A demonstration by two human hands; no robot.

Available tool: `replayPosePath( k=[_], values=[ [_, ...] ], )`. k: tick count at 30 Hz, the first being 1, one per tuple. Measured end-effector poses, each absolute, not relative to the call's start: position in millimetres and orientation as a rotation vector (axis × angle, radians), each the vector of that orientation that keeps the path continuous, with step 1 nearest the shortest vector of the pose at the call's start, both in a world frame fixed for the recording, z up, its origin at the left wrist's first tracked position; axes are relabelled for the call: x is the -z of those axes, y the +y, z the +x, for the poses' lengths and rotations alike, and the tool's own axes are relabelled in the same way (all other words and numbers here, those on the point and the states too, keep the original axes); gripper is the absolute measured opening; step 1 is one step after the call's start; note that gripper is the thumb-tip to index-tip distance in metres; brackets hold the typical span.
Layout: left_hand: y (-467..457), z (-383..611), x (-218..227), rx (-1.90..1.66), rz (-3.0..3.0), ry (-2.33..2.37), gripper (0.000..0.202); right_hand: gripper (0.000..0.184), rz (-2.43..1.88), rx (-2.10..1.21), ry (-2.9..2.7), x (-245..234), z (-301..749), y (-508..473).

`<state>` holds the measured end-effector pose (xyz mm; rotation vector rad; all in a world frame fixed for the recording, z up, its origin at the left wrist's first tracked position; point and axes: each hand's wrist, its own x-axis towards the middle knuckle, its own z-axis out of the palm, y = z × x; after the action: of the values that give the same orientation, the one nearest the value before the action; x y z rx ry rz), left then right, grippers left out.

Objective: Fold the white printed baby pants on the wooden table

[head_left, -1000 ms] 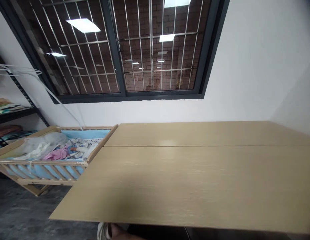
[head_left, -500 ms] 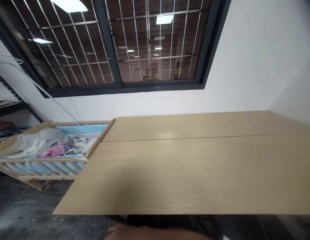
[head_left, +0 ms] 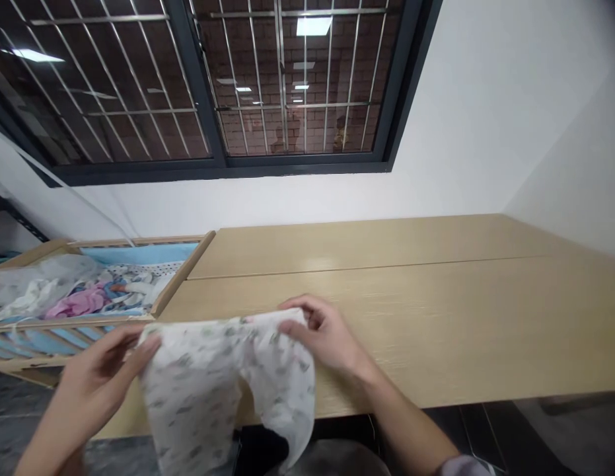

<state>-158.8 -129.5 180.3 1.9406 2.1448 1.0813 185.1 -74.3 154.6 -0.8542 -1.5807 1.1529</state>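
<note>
A pair of small white baby pants (head_left: pixel 193 380) with a scattered floral print hangs in front of me, its waistband stretched level at the top and its two legs dangling past the table's front edge. My left hand (head_left: pixel 102 373) pinches the left corner of the waistband, thumb on the near side. At the other corner, my right hand (head_left: pixel 324 334) grips the waistband between thumb and fingers. Behind the cloth lies the light wooden table (head_left: pixel 426 317); the pants are held above its near part. Both leg ends are blurred or cut off by the frame's bottom.
A wooden crib (head_left: pixel 188 271) with blue lining stands left of the table, holding a pink cloth (head_left: pixel 79 301) and other crumpled fabrics. A dark-framed barred window (head_left: pixel 307 165) is set in the white wall behind. Dark floor shows at the lower left.
Both hands have come up into view, holding the pants spread by the waistband; before, only a blurred hand and forearm showed below the table edge. The view has shifted slightly right.
</note>
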Motion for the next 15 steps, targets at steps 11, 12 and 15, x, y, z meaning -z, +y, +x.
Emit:
replayPosePath(
  k=[11, 12, 15],
  values=[
    [76.9, -45.1, -98.7, -0.649, 1.945, 1.869, 0.025, 0.02, -1.316, -1.163, -1.64, -71.7, 268.7, 106.8],
    [90.5, -39.9, -88.2, -0.614, 1.923, 1.906, 0.024, 0.015, -1.358, -1.152, -1.632, -60.9, 267.6, 118.4],
    [120.6, -28.3, -64.8, -0.493, 1.856, 2.016, 0.029, 0.009, -1.444, -1.099, -1.613, -34.6, 260.0, 143.9]
  ],
)
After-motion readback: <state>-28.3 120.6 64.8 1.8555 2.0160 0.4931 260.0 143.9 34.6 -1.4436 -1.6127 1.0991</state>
